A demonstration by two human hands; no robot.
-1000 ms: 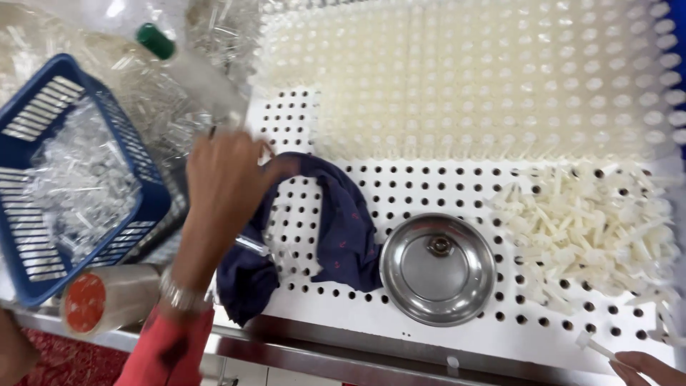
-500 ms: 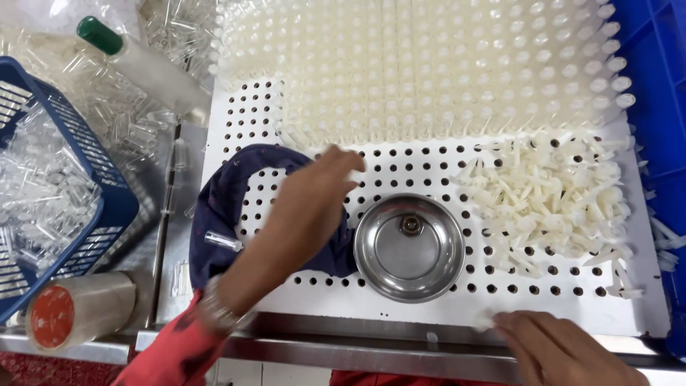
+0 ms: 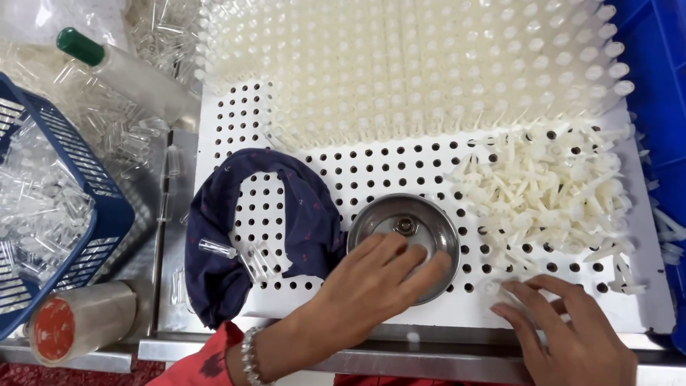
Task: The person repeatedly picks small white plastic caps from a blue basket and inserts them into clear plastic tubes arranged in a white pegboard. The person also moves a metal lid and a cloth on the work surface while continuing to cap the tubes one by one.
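Counts, placed vs the 1 steel bowl (image 3: 402,236): 2 hands, left hand (image 3: 375,282) on its near rim, right hand (image 3: 564,336) just right of it. 1 dark blue cloth (image 3: 236,236) left of bowl w/ 2 clear tubes (image 3: 239,254) lying in its loop; 1 blue basket (image 3: 50,214) and 1 green-capped bottle (image 3: 128,71) far left. White plastic pegs (image 3: 550,193) right of bowl and clear tubes in basket: too many to count.

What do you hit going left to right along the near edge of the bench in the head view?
Tape roll → dark blue cloth → left hand resting in the steel bowl → right hand on the white perforated board → blue crate.
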